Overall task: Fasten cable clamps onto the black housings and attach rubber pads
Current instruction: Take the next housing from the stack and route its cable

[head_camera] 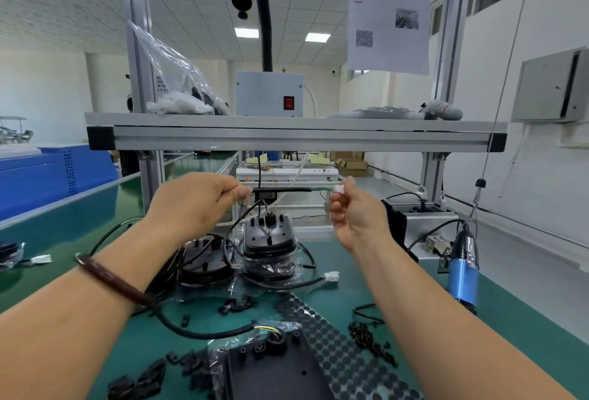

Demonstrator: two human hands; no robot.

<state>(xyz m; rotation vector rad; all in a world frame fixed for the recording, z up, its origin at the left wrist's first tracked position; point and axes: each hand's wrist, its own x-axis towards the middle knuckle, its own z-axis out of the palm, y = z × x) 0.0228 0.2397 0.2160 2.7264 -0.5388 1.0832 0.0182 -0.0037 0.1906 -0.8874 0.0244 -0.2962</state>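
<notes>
Mid-frame, left hand (194, 199): pinches black cable (282, 189).
Right hand (353, 211): pinches cable's white connector (338, 189).
Lower centre: black housing (274, 367).

Bright ceiling panels (246, 32); soft shadows, wide-angle edge warping.

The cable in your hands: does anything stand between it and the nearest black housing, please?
Nothing visible does. The cable is held in open air by the left hand and right hand; the housing lies on the bench below.
</notes>
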